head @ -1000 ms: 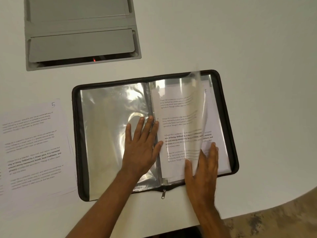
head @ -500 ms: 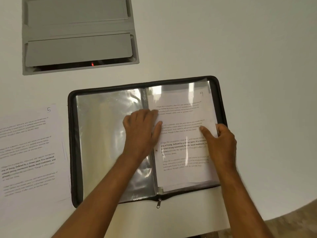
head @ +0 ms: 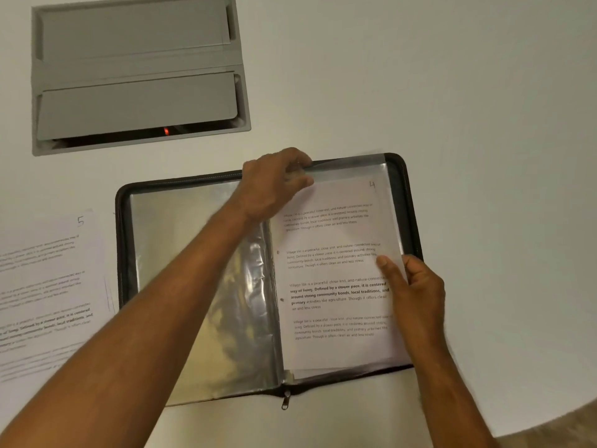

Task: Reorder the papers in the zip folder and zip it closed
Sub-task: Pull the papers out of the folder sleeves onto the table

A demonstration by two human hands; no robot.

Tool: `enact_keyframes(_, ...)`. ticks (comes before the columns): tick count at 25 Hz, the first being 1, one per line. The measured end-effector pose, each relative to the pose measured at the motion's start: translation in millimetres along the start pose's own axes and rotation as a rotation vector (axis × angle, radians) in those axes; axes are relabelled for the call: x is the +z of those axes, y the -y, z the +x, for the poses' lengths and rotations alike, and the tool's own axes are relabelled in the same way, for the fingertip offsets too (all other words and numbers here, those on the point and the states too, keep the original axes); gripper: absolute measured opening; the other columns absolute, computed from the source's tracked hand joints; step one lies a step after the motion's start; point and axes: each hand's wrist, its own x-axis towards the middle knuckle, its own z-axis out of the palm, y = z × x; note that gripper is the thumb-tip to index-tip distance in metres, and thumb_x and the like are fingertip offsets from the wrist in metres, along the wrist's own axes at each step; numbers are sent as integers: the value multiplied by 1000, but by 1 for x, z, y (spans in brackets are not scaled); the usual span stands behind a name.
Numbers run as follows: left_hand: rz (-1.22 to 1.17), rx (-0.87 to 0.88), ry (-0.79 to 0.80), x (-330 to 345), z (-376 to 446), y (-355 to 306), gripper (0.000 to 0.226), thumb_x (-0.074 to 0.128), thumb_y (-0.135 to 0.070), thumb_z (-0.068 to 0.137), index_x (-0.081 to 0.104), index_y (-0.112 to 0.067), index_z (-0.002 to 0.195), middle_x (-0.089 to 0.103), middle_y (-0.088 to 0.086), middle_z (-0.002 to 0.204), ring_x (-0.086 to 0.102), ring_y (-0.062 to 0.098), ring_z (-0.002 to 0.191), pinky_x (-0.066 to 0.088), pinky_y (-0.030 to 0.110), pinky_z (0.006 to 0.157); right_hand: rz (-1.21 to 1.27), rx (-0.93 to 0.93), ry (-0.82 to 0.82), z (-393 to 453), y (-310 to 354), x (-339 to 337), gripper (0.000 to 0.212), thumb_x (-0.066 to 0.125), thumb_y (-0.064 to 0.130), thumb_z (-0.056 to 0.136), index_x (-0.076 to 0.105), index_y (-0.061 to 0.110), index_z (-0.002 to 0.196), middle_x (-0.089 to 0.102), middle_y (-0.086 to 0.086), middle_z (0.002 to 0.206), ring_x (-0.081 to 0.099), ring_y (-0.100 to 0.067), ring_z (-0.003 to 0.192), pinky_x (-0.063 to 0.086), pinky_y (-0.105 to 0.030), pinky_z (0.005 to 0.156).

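A black zip folder (head: 409,202) lies open on the white table, with shiny empty plastic sleeves (head: 181,270) on its left half. On the right half a sleeve holds a printed sheet marked 4 (head: 336,273). My left hand (head: 274,185) pinches the top edge of that sleeve near the spine. My right hand (head: 410,286) grips the sleeve's right edge, thumb on top of the page. A loose sheet marked 5 (head: 48,279) lies on the table left of the folder. The zipper pull (head: 285,401) hangs at the folder's near edge.
A grey recessed cable box (head: 135,72) with a red light sits in the table at the back left. The table's curved edge (head: 549,428) runs along the lower right, with floor beyond it.
The turned sleeve has settled flat on the right half. My left hand moved from the folder's middle up to the sleeve's top edge. My right hand shifted to the sleeve's right edge.
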Motion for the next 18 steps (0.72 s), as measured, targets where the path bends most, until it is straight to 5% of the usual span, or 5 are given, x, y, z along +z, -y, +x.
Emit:
enact_keyframes(3, 73, -9, -21, -4, 10, -2, 19, 76, -47, 86, 67, -30, 86, 67, -19, 85, 62, 7, 89, 39, 49, 106, 6, 9, 32, 6, -2, -2, 13, 70, 30, 97, 73, 19, 92, 78, 11, 87, 75, -7, 75, 56, -17, 60)
enact_keyframes(5, 40, -9, -6, -4, 12, -1, 19, 78, -44, 85, 69, -29, 80, 68, -16, 80, 62, 6, 84, 42, 44, 101, 19, 23, 47, 10, -5, -3, 12, 71, 31, 96, 72, 19, 98, 78, 11, 92, 76, -9, 79, 59, -19, 63)
enact_keyframes(9, -3, 105, 12, -3, 9, 3, 9, 72, -27, 94, 78, -21, 93, 71, -7, 90, 63, 12, 85, 53, 40, 85, 30, 22, 16, 18, -7, 1, 18, 71, 34, 95, 69, 22, 109, 78, 9, 100, 76, -7, 86, 61, -22, 67)
enact_keyframes(13, 176, 289, -113, 6, 3, 6, 20, 67, -24, 98, 78, -17, 113, 65, 1, 94, 58, 15, 83, 41, 29, 70, -9, 2, -39, 24, -9, 3, 16, 63, 30, 101, 67, 17, 109, 76, 8, 97, 73, -1, 80, 56, -14, 62)
enact_keyframes(18, 126, 262, -121, 0, 0, 5, 14, 71, -28, 95, 79, -22, 105, 68, -6, 95, 60, 12, 83, 50, 32, 75, -37, -7, -65, 27, -16, 4, 15, 61, 29, 103, 68, 17, 109, 75, 7, 99, 70, 4, 79, 53, -11, 61)
